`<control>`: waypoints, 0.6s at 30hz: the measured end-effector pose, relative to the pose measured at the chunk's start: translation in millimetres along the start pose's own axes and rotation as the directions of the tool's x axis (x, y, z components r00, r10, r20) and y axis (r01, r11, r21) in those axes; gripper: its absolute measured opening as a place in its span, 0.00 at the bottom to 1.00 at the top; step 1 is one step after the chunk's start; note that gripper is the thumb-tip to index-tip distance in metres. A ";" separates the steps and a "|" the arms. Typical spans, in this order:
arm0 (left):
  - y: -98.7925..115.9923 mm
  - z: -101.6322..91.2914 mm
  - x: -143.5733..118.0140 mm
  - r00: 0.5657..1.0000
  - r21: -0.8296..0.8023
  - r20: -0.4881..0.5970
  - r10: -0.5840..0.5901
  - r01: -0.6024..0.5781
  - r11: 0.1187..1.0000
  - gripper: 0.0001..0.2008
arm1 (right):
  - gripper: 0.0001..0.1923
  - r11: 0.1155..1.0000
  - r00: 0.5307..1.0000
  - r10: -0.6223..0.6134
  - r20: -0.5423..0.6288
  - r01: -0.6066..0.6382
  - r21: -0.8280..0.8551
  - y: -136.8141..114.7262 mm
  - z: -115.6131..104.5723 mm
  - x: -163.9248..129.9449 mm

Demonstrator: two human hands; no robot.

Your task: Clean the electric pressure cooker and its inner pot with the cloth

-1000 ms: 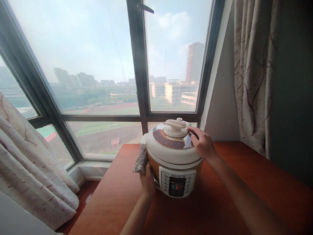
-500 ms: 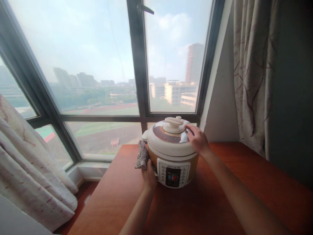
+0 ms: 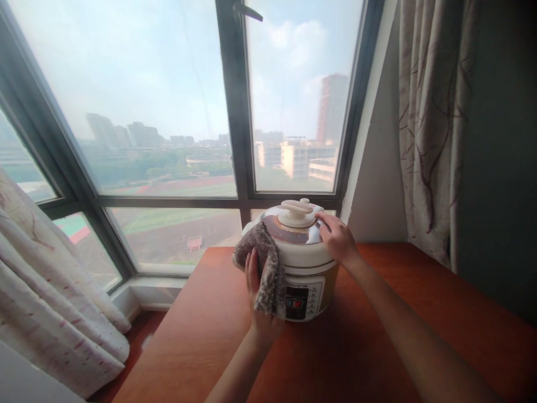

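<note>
A cream and gold electric pressure cooker (image 3: 312,274) stands on a reddish wooden table (image 3: 377,347) by the window. My left hand (image 3: 258,305) presses a grey-brown cloth (image 3: 268,263) against the cooker's front left side, the cloth draped over the lid rim and part of the control panel. My right hand (image 3: 338,240) rests flat on the right side of the lid, beside the lid's handle (image 3: 297,209).
Large windows with dark frames (image 3: 237,129) stand right behind the cooker. Patterned curtains hang at the left (image 3: 50,291) and at the right (image 3: 428,129). A dark wall (image 3: 503,168) borders the table on the right. The table's left edge drops to the floor.
My left hand has brought the cloth from the cooker's left side up and forward onto its front, covering part of the panel. The right hand stays on the lid.
</note>
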State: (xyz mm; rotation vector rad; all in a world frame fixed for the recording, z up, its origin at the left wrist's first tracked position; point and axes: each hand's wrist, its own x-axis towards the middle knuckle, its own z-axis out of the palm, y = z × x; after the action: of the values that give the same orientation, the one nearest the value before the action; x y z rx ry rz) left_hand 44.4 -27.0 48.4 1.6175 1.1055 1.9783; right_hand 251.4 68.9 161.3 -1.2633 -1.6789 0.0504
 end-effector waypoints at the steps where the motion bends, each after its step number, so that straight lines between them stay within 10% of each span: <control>1: 0.3 -0.3 13.1 1.000 0.003 -0.017 0.011 -0.011 1.000 0.38 | 0.22 1.000 1.000 0.000 0.003 0.000 -0.001 0.1 -0.3 0.1; 5: -6.7 5.8 45.7 0.984 -0.011 -0.152 -0.092 0.091 0.996 0.31 | 0.22 1.000 1.000 -0.006 0.016 0.006 0.003 0.6 -1.1 0.3; 10: -25.3 15.5 25.9 0.911 -0.134 -0.274 -0.308 0.281 0.950 0.30 | 0.23 1.000 1.000 -0.018 0.006 0.018 0.003 1.5 -0.2 0.2; 18: -35.3 9.2 1.4 0.639 -0.390 -0.283 -0.715 0.604 0.695 0.17 | 0.24 1.000 1.000 -0.025 -0.003 0.025 0.011 2.2 1.1 0.8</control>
State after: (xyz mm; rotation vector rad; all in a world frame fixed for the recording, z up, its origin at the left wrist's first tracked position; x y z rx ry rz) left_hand 45.6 -0.6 23.3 0.4962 1.2767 1.8471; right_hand 252.2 71.0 160.1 -1.2339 -1.6899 0.0429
